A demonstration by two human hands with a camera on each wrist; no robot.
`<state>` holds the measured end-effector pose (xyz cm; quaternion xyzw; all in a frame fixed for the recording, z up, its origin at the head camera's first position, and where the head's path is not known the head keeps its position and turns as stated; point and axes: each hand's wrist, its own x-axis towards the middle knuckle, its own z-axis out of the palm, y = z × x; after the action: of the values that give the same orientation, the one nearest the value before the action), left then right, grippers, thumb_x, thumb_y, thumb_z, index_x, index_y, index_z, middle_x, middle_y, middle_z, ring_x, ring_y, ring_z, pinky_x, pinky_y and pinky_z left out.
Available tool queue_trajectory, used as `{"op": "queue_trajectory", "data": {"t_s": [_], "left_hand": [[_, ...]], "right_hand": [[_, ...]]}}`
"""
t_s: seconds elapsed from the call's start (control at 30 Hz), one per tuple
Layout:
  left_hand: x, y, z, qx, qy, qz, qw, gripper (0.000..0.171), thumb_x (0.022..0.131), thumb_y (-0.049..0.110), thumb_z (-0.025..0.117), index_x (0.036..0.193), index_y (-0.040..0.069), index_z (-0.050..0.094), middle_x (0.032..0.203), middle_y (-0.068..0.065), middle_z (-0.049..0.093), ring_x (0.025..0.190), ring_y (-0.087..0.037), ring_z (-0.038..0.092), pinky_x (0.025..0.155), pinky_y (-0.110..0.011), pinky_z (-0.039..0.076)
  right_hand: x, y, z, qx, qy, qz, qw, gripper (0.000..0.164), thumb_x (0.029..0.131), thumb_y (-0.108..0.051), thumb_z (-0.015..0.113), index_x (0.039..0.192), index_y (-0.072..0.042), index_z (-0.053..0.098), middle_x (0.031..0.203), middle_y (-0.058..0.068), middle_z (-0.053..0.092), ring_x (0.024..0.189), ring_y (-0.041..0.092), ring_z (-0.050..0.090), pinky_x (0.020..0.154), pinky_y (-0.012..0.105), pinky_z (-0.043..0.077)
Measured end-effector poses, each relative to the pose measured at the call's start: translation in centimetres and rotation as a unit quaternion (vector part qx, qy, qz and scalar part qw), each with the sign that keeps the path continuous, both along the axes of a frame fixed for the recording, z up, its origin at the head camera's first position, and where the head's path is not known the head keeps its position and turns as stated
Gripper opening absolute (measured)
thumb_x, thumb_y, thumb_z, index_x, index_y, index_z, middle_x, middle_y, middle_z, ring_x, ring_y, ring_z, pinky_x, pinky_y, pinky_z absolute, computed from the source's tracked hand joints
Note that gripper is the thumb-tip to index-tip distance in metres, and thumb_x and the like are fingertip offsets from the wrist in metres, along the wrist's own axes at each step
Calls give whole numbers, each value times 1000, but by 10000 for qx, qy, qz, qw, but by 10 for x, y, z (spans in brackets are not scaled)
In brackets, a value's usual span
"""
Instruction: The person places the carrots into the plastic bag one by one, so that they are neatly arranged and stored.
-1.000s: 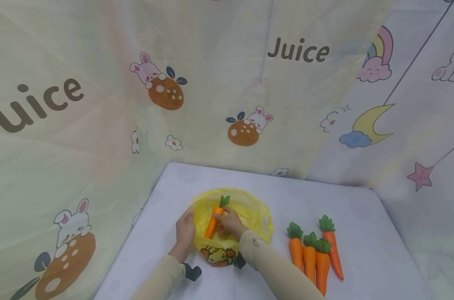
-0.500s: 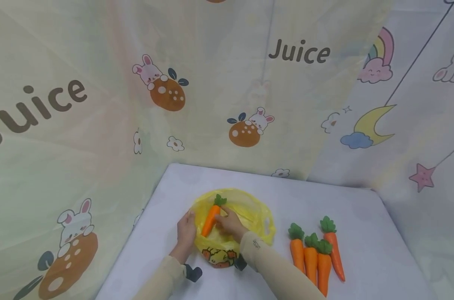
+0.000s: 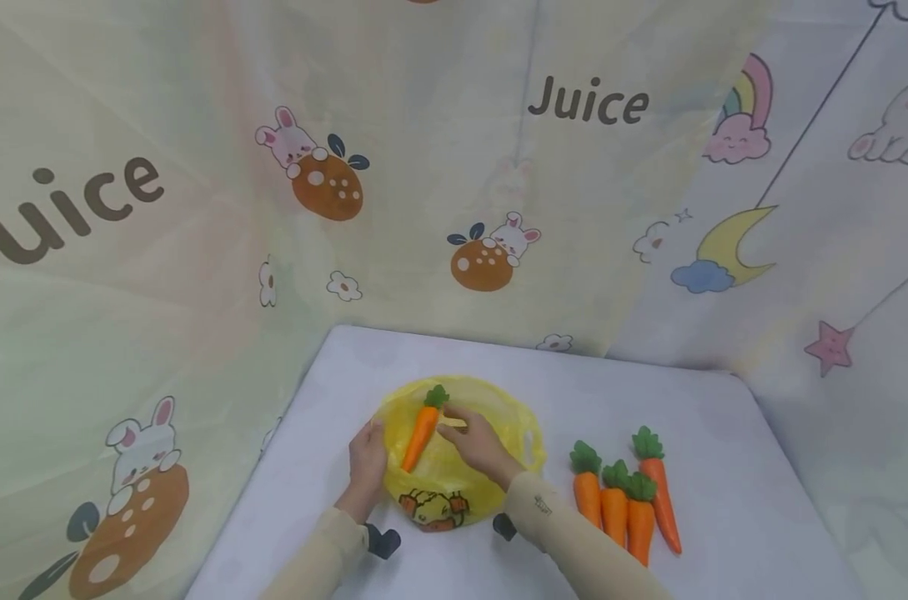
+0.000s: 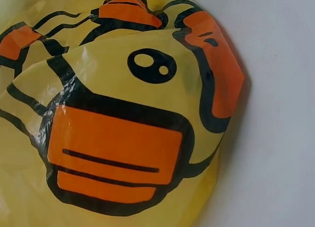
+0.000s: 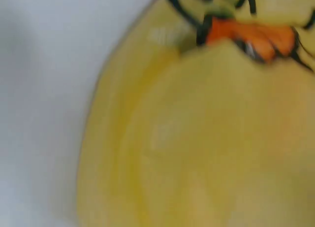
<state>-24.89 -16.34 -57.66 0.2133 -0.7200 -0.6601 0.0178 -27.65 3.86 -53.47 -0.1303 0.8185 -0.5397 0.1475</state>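
A yellow plastic bag (image 3: 485, 498) with a cartoon duck print stands with its mouth spread wide on the table. My left hand (image 3: 367, 460) holds its left rim. Inside, against the left wall, leans an orange carrot (image 3: 421, 435) with its green leafy top upward. Over the bag's mouth is my right hand (image 3: 478, 443), its thumb and forefinger apart just right of the carrot and holding nothing. The left wrist view is filled by the duck print (image 4: 118, 148); in the right wrist view the bag's side (image 5: 197, 138) shows blurred, and neither shows fingers.
Several carrots with green tops, among them a redder one (image 3: 661, 506), lie on the white table (image 3: 746, 467) right of the bag, partly hidden by the right sleeve (image 3: 574, 542). Printed curtains (image 3: 423, 167) hang behind and beside the table.
My right hand has let go of the carrot and drawn back to the right. The carrot has shifted a little left and now leans in the bag. The left hand stays at the rim.
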Motion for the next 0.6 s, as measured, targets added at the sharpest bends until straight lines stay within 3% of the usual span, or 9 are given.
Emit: {"op": "queue_trajectory", "data": {"t_s": [0.1,0.17,0.23,0.33,0.4,0.43,0.5,0.6], "left_hand": [[0,0,1,-1,-35,-1,10000,60,110,40,35,153,-3,36,156,-21,39,143,-37,36,119,-55,27],[1,0,3,-23,-76,-23,10000,61,110,40,34,154,-3,35,157,-21,38,144,-38,35,119,-55,27],[1,0,6,-39,-125,-28,9999,61,110,40,34,154,-2,34,157,-22,36,145,-38,34,119,-55,26],[1,1,8,-69,-222,-30,9997,62,110,42,33,156,0,32,158,-21,35,145,-38,33,119,-55,26],[1,1,7,-43,-249,-36,9997,63,110,44,33,156,1,32,158,-20,36,144,-37,35,119,-54,28],[1,1,7,-38,-239,-52,9997,63,110,44,33,156,1,32,158,-20,37,144,-37,35,118,-54,28],[1,1,6,9,-193,-56,9998,62,110,43,34,156,1,33,158,-19,37,144,-36,35,119,-54,28],[0,2,5,8,-103,-54,9999,60,110,40,35,155,0,35,158,-19,37,145,-36,34,119,-54,27]], "right_hand": [[4,17,17,498,885,-128,9947,59,103,-28,61,155,-11,41,150,12,49,128,34,55,103,50,50],[6,30,27,1090,1580,-284,9810,62,101,-27,64,156,-14,39,151,10,48,130,31,54,106,50,47],[7,44,36,1836,2247,-514,9556,67,98,-27,68,157,-15,38,151,9,48,130,30,54,105,49,48],[10,67,49,2830,3096,-835,9039,77,93,-27,75,157,-11,36,152,13,47,130,32,53,99,48,53],[11,83,54,3198,3379,-1029,8792,83,90,-25,79,157,-7,34,152,16,45,130,35,52,95,49,54],[12,92,55,3313,3432,-1124,8717,85,88,-24,80,157,-5,33,152,17,44,130,36,52,94,50,55],[15,108,56,3509,3317,-1316,8658,89,86,-23,81,157,-2,31,153,20,42,130,39,51,94,53,54],[19,132,52,3681,2736,-1571,8746,90,86,-22,80,156,2,29,151,25,41,119,44,57,85,55,56]]}}
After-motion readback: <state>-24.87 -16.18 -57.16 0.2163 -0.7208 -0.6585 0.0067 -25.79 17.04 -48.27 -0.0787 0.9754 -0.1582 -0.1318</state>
